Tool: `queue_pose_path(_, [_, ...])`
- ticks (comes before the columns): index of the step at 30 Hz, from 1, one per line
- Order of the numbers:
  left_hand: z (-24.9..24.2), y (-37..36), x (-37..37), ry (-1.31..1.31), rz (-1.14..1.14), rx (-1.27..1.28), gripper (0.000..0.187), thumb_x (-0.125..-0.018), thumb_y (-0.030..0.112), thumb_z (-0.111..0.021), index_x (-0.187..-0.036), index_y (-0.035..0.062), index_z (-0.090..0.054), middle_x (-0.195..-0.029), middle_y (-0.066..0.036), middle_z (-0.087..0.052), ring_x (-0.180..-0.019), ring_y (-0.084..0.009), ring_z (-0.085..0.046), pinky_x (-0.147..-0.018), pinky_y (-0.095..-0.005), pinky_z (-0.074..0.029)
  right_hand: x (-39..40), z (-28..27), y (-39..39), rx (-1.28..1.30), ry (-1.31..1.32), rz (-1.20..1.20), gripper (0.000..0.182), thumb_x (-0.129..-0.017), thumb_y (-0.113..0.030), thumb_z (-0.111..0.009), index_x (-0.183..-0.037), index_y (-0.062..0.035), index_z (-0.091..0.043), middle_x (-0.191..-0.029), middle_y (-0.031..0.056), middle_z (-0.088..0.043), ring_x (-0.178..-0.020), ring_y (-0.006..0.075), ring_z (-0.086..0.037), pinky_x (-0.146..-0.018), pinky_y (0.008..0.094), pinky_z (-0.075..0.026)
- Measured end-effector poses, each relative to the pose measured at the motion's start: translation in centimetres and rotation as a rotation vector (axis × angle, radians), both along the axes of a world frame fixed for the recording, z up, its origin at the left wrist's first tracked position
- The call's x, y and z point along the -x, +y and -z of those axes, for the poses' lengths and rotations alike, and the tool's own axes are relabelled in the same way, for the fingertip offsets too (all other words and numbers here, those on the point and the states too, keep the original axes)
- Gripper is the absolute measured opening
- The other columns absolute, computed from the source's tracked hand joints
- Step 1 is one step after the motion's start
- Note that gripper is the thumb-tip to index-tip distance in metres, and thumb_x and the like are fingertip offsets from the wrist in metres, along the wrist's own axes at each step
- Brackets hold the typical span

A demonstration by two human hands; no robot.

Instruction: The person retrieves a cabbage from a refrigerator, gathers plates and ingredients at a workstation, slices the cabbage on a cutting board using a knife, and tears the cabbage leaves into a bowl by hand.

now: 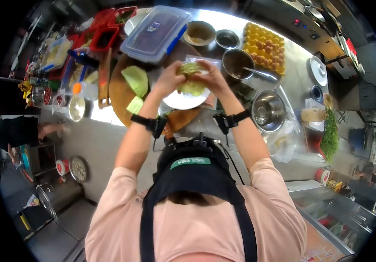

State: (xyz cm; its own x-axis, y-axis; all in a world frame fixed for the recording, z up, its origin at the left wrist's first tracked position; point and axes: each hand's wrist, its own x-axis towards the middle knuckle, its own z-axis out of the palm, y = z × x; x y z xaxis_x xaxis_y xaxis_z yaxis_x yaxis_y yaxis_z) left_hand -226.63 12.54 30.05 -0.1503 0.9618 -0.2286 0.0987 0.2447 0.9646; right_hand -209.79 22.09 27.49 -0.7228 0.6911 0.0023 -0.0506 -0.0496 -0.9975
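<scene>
My left hand [169, 79] and my right hand [214, 78] are curled around a loose heap of pale green shredded cabbage [191, 69], one from each side. Below them is a white plate [183, 103], with more green shreds between the hands and its surface. The plate overlaps the right side of a round wooden cutting board [119, 91]. On the board's left part lie a large cabbage wedge [136, 81] and a smaller cabbage piece [134, 105]. A knife handle [169, 132] shows at the board's near edge.
Beyond the board sits a lidded plastic box [155, 35]. To the right are a metal bowl with a spoon [238, 63], an egg tray [264, 48] and a large steel bowl [268, 111]. Red containers [104, 38] and a bottle [84, 90] stand left. Another person [17, 133] is at far left.
</scene>
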Motion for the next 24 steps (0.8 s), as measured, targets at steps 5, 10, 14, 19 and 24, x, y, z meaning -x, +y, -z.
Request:
queue_pose_path(5, [4.8, 0.1, -0.2, -0.078, -0.202, -0.271, 0.027, -0.074, 0.005, -0.057, -0.101, 0.0013, -0.059, -0.087, -0.011, -0.062, -0.074, -0.0182, -0.060, -0.067, -0.0294, -0.049, 1.9, 3.7, -0.7, 0.571, 0.417, 0.153, 0.052, -0.076, 0.008, -0.070, -0.124, 0.0010, -0.052, -0.100, 0.0166, -0.066, -0.083, 0.0219, -0.068, -0.074, 0.0325, -0.058])
queue_pose_path(10, [5.5, -1.3, 0.0, -0.528, -0.242, -0.271, 0.023, -0.082, -0.007, -0.053, -0.100, 0.0078, -0.054, -0.090, -0.002, -0.059, -0.082, -0.0110, -0.060, -0.073, -0.0252, -0.052, 3.0, 3.5, -2.4, 0.667, 0.507, 0.271, 0.045, -0.078, 0.007, -0.067, -0.121, -0.0010, -0.053, -0.100, 0.0131, -0.066, -0.086, 0.0222, -0.067, -0.076, 0.0330, -0.057])
queue_pose_path(14, [5.9, -1.5, -1.5, -0.879, -0.389, -0.448, 0.022, -0.090, -0.003, -0.052, -0.106, 0.0110, -0.049, -0.095, -0.003, -0.056, -0.085, -0.0141, -0.060, -0.072, -0.0277, -0.053, 4.6, 4.4, -3.6, 0.921, 0.847, 0.381, 0.039, -0.083, 0.003, -0.065, -0.119, -0.0026, -0.053, -0.102, 0.0103, -0.065, -0.091, 0.0226, -0.066, -0.080, 0.0352, -0.056])
queue_pose_path(19, [6.1, -2.5, -1.4, -0.349, -0.391, -0.344, 0.024, -0.091, 0.000, -0.056, -0.110, 0.0115, -0.046, -0.098, -0.005, -0.056, -0.085, -0.0160, -0.060, -0.067, -0.0300, -0.052, 4.3, 4.5, -3.8, 0.760, 0.792, 0.442, 0.035, -0.087, 0.002, -0.062, -0.118, -0.0060, -0.049, -0.103, 0.0108, -0.064, -0.093, 0.0225, -0.064, -0.083, 0.0362, -0.055])
queue_pose_path(24, [3.2, -5.0, -0.8, -0.534, -0.564, -0.540, 0.025, -0.091, 0.006, -0.060, -0.111, 0.0095, -0.045, -0.104, -0.009, -0.056, -0.091, -0.0185, -0.060, -0.072, -0.0328, -0.054, 2.1, 3.0, -2.7, 0.652, 0.574, 0.812, 0.035, -0.087, -0.002, -0.064, -0.118, -0.0060, -0.049, -0.100, 0.0108, -0.064, -0.083, 0.0238, -0.066, -0.066, 0.0382, -0.059])
